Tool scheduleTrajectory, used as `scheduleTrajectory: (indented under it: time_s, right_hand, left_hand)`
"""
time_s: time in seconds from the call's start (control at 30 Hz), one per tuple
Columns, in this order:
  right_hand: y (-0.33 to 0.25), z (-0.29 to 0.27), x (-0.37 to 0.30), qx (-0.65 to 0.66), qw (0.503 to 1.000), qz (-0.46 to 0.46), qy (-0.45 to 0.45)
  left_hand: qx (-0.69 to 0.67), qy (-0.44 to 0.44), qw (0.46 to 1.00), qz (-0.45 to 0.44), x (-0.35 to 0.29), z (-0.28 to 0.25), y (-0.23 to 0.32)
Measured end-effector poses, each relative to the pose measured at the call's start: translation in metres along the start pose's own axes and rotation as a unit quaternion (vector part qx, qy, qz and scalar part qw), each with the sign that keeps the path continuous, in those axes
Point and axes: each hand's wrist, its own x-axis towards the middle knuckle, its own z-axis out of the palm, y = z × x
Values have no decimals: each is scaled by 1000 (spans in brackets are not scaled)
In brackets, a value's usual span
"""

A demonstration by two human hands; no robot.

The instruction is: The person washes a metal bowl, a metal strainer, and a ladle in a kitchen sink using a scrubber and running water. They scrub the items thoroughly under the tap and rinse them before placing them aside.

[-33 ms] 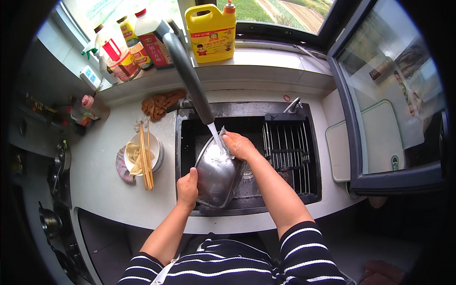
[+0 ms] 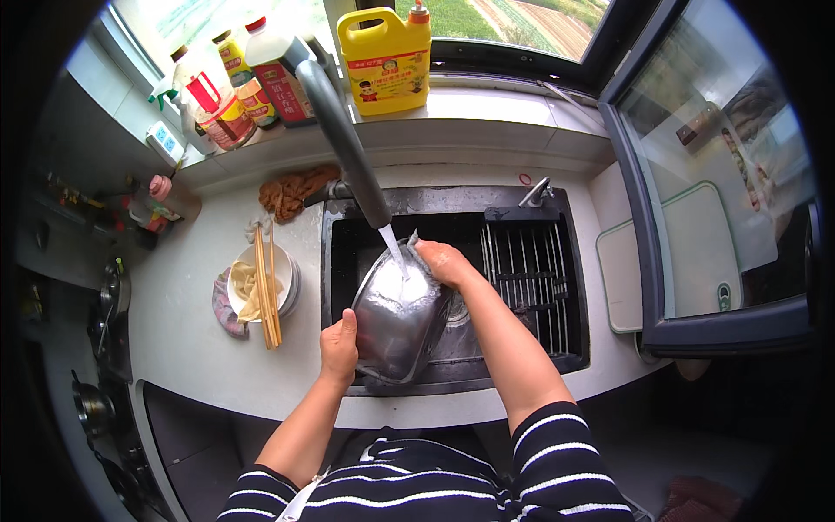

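A shiny rectangular metal pan [image 2: 391,326] is tilted over the black sink [image 2: 487,370]. My left hand [image 2: 339,348] grips its left side, thumb up along the edge. At the pan's far right corner, my right hand [image 2: 442,263] is closed round a grey cloth [image 2: 414,241] pressed against the rim; most of the cloth is hidden under the fingers. Water runs from the dark faucet [image 2: 348,143] onto the pan's surface and spreads there.
A rack of metal bars [image 2: 526,270] covers the sink's right part. Left of the sink stand white bowls [image 2: 291,287] with chopsticks [image 2: 265,296] across them. A brown rag [image 2: 296,191] lies behind. Bottles and a yellow jug [image 2: 389,70] line the sill; an open window [image 2: 722,326] juts in at right.
My right hand has shifted slightly to the right with the cloth at the pan's rim. My left hand and the pan have moved a little to the left.
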Motion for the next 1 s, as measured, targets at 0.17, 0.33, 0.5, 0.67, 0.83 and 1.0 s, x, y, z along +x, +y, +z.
scheduleTrajectory:
  time_s: [0.17,0.33,0.5,0.67,0.83,1.0]
  right_hand:
    - [48,10,-33,553,795,251,10]
    - [64,81,-76,529,796,217,200]
    - [16,100,-118,131,958,65,247]
    - [-51,39,-90,29,982,-42,183]
    - [31,24,-25,124,960,-40,247]
    - [32,49,-42,127,962,-17,243]
  left_hand:
    - [-135,102,980,-103,2,-4,35]
    - [-180,160,959,-152,24,-3,17]
    - [-170,146,958,-182,38,8,21]
    - [-101,70,978,-169,29,15,14]
    - [-142,97,979,-108,18,13,23]
    - [-104,113,981,-115,15,3,25]
